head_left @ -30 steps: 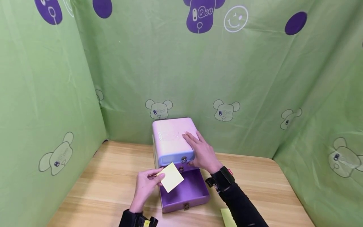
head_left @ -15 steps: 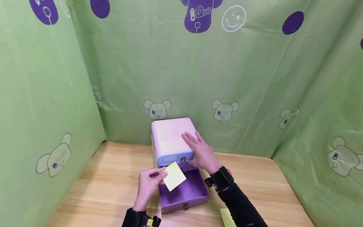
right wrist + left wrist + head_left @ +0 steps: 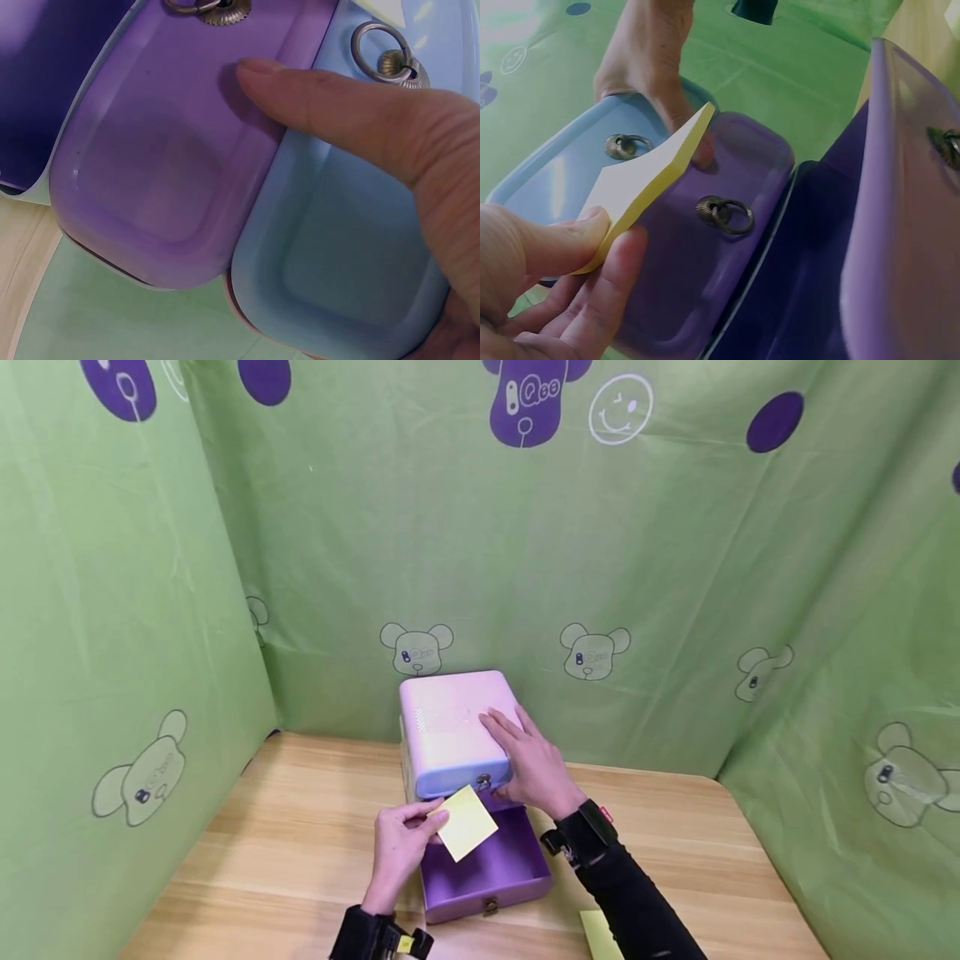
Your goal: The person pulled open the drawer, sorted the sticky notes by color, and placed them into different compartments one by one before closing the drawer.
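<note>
My left hand (image 3: 399, 847) pinches a pad of yellow sticky notes (image 3: 468, 827) between thumb and fingers. In the left wrist view the pad (image 3: 649, 176) is seen along its thick edge, bent slightly, in front of the drawer fronts. Behind it stands a small drawer cabinet (image 3: 450, 718) with a pinkish-white top. Its bottom purple drawer (image 3: 483, 897) is pulled out, below the pad. My right hand (image 3: 536, 772) rests on the cabinet's right side, fingers spread over the top. In the right wrist view its thumb (image 3: 322, 97) lies across the blue and purple drawer fronts.
The blue upper drawer (image 3: 337, 240) and purple middle drawer (image 3: 165, 165) are closed, each with a metal ring pull. A yellow-green paper item (image 3: 600, 935) lies on the wooden table (image 3: 300, 835) near my right forearm. Green printed curtains (image 3: 480, 543) enclose the table's back and sides.
My left hand has moved slightly right and up with the pad of sticky notes, over the open drawer. The right hand has stayed on the cabinet.
</note>
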Motion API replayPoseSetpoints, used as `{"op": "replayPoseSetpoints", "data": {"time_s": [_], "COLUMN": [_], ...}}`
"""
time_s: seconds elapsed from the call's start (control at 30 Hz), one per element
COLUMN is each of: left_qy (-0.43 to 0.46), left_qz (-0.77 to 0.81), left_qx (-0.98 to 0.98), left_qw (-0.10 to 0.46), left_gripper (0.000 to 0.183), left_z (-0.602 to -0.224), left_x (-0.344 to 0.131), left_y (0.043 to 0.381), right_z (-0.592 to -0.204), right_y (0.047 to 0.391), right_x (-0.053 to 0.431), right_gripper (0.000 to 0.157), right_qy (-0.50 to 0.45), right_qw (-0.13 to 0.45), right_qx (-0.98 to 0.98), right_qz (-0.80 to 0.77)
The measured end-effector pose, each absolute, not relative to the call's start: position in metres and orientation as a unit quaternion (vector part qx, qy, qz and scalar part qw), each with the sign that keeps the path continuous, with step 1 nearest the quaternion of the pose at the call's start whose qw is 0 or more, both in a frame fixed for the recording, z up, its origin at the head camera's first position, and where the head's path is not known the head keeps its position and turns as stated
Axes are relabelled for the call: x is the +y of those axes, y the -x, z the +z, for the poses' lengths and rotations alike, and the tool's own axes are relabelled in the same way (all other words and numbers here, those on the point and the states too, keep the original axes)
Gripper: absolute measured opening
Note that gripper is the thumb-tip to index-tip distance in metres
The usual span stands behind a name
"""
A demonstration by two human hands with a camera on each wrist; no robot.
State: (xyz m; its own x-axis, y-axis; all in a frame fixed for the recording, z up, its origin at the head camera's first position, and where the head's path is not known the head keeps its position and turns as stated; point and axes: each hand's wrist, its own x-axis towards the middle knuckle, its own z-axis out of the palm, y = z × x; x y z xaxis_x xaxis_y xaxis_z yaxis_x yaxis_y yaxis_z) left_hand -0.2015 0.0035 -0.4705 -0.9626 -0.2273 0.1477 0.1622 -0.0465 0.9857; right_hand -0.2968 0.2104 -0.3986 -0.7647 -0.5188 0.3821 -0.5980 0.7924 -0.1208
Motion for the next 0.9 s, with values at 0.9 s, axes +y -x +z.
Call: {"op": "replayPoseSetpoints", "data": {"time_s": [0.9], "left_qy": [-0.001], "left_qz": [-0.650], "left_qx": [-0.742], "left_qw": [0.167], "left_gripper": [0.017], "left_z": [-0.485], "left_x": [0.023], "left_y": [0.201], "right_z": [-0.400], "right_y": [0.295], "right_x": [0.210], "right_gripper": [0.128], "right_qy": [-0.310], "right_qw": [0.178], "right_qx": [-0.925], "right_qz": [0.127]}}
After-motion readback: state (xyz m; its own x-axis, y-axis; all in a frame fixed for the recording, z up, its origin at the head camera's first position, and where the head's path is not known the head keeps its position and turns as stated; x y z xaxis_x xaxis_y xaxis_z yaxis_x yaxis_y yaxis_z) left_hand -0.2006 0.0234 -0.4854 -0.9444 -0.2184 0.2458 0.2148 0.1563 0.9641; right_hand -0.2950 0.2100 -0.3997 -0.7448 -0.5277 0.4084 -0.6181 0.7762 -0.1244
